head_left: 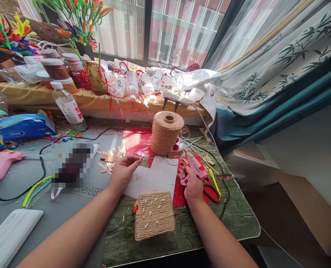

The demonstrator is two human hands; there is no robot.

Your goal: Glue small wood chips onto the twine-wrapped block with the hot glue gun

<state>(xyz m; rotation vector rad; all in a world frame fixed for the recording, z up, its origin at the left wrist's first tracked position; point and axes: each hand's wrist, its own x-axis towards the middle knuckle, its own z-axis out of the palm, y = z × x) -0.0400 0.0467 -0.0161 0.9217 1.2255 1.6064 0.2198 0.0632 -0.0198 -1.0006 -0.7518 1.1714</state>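
Observation:
My right hand [193, 184] is wrapped round a pink hot glue gun [193, 160], its nozzle pointing away from me. The fingertips of my left hand [125, 169] are pinched together above a white sheet of paper [161, 175]; whatever is between them is too small to make out. Nearer to me, between my forearms, lies a box-shaped piece wrapped in twine [155, 217], with small pale wood chips scattered on its top and a bit of orange and red at its left corner. A large spool of jute twine [167, 134] stands upright beyond the paper.
Wooden craft sticks [106, 163] lie left of the paper. A red sheet [180, 193] is partly under it. A second pink glue gun [5, 165] lies far left, its black cable crossing the table. Bottles [69, 106] and a power strip [176, 97] line the back.

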